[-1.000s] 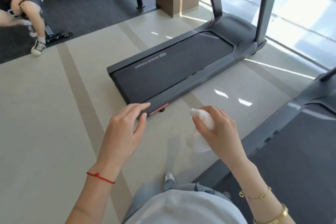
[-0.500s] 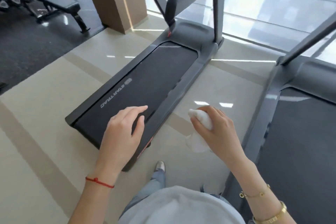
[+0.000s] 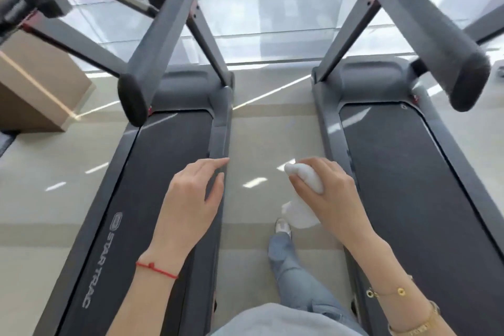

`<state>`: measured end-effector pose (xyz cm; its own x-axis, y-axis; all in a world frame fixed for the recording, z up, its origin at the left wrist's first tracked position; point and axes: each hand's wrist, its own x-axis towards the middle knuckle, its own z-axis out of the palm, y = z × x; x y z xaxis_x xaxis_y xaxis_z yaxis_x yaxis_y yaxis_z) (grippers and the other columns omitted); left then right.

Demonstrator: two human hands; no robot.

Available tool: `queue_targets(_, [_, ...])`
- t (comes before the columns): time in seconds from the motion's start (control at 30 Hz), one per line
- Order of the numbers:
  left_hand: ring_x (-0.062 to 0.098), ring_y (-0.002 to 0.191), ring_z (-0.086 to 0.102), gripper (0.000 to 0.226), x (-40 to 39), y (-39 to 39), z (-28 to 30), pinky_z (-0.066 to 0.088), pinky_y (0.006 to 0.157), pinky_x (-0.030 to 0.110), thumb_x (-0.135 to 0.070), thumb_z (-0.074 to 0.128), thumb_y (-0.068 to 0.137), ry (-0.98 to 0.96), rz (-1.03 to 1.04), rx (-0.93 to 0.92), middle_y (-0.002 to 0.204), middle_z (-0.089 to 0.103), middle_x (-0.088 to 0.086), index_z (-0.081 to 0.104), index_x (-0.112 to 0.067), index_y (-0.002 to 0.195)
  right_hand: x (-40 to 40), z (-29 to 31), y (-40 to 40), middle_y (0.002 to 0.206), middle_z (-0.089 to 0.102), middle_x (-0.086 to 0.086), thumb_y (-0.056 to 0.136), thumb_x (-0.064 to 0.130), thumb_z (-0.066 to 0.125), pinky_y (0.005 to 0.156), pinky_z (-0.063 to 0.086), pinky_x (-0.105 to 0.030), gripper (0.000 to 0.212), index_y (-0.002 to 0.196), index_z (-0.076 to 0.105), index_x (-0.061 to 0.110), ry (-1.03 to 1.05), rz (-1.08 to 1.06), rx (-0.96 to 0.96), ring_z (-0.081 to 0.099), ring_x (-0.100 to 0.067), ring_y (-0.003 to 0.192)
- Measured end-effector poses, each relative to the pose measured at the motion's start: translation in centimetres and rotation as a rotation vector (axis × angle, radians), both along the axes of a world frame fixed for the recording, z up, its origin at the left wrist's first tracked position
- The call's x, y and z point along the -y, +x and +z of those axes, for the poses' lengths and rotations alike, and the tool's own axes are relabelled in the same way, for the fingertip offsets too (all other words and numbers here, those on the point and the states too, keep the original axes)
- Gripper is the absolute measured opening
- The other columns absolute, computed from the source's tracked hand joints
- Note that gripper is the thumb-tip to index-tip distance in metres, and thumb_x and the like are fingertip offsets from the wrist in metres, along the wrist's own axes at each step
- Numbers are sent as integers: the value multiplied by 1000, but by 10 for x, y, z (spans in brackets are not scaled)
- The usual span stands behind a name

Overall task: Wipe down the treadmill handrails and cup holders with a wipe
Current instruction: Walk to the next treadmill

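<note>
Two grey treadmills stand side by side. The left treadmill (image 3: 163, 172) has a padded handrail (image 3: 152, 43) reaching toward me, and the right treadmill (image 3: 409, 172) has a similar handrail (image 3: 425, 35). My right hand (image 3: 330, 194) grips a crumpled white wipe (image 3: 305, 180), whose loose end hangs below the palm, over the floor gap between the machines. My left hand (image 3: 191, 199) hovers empty with relaxed fingers above the left treadmill's right side rail. Neither hand touches a handrail. The cup holders are not visible.
A beige floor strip (image 3: 270, 139) runs between the machines, with my shoe (image 3: 282, 226) stepping on it. A brown pillar base (image 3: 35, 84) stands at the far left. Large windows (image 3: 272, 8) lie straight ahead behind the treadmill consoles.
My view has swung right and forward, from beside the left treadmill's end to the gap between both machines. The handrails now loom close. Both hands keep the same pose.
</note>
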<state>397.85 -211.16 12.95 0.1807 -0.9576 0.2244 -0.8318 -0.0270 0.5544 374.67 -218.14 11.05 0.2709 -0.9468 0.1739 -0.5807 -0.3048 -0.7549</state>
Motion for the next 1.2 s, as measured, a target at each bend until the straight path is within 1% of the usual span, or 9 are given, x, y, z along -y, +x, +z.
queue_targets(0.23, [9, 108, 60, 29, 182, -15, -2, 46, 100, 35, -17, 54, 98, -30, -194, -45, 117, 65, -10, 64, -20, 125, 127, 4, -12, 96, 63, 10, 89, 40, 60, 85, 46, -36, 25, 103, 65, 20, -51, -179, -14, 56, -15, 93])
queue_targets(0.4, [8, 110, 58, 27, 319, -51, 12, 39, 97, 15, -17, 54, 98, -87, -355, -59, 118, 64, -10, 65, -20, 122, 232, 20, -42, 94, 60, 17, 91, 52, 52, 84, 46, -35, 27, 102, 62, 29, -132, -338, -17, 53, -8, 89])
queue_targets(0.5, [12, 112, 58, 28, 393, -76, 21, 45, 99, 27, -15, 54, 98, -126, -482, -58, 119, 65, -7, 65, -18, 123, 285, 31, -61, 96, 60, 16, 92, 53, 48, 84, 46, -34, 28, 104, 61, 31, -180, -422, -49, 51, -7, 90])
queue_targets(0.63, [15, 113, 58, 28, 475, -113, 29, 45, 99, 38, -14, 54, 97, -159, -622, -54, 119, 65, -5, 65, -17, 123, 339, 41, -90, 100, 60, 16, 95, 45, 55, 87, 46, -36, 19, 107, 60, 32, -228, -561, -69, 51, -9, 94])
queue_targets(0.8, [13, 116, 56, 29, 562, -172, 42, 45, 102, 37, -12, 55, 97, -185, -861, -94, 122, 64, -2, 65, -14, 124, 388, 53, -120, 103, 59, 15, 94, 46, 53, 91, 45, -36, 22, 110, 59, 32, -294, -738, -116, 51, -10, 95])
queue_targets(0.93, [13, 120, 53, 31, 626, -223, 48, 44, 103, 40, -16, 52, 98, -205, -1073, -76, 125, 63, -4, 61, -17, 128, 425, 53, -141, 101, 57, 15, 95, 49, 47, 86, 40, -32, 25, 110, 57, 31, -352, -961, -248, 47, -10, 91])
queue_targets(1.0, [14, 119, 53, 31, 657, -245, 47, 43, 103, 42, -16, 52, 98, -199, -1162, -67, 124, 63, -5, 61, -17, 128, 445, 52, -149, 105, 56, 10, 96, 48, 46, 86, 37, -32, 28, 113, 53, 28, -321, -1069, -359, 47, -15, 94])
queue_targets(1.13, [16, 121, 53, 31, 709, -275, 41, 41, 104, 45, -15, 52, 98, -142, -1334, -31, 125, 62, -3, 61, -16, 127, 485, 41, -155, 116, 52, -3, 97, 48, 41, 90, 38, -40, 39, 124, 47, 21, -31, -1240, -610, 49, -26, 104])
queue_targets(1.2, [17, 120, 54, 31, 728, -287, 37, 42, 103, 44, -14, 52, 97, -141, -1423, 6, 123, 63, -2, 62, -16, 126, 505, 37, -152, 115, 52, -3, 98, 49, 37, 90, 38, -39, 40, 125, 47, 22, 27, -1301, -669, 50, -26, 104])
